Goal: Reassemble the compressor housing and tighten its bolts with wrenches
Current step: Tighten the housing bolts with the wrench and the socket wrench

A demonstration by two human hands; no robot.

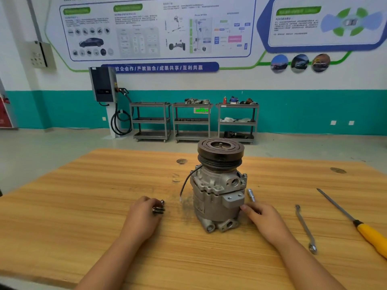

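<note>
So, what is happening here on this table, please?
A person is working on a compressor, which stands upright on the wooden table with its pulley on top. The left hand holds a few small bolts. The right hand touches the housing low on its side. A wrench and a yellow-handled screwdriver lie untouched to the right.

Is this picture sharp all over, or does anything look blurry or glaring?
Head view: the compressor, the left hand holding bolts and the right hand are sharp. Head view: the wall poster has small print too soft to read. Head view: even light, faint shadows on the table, no glare.
</note>
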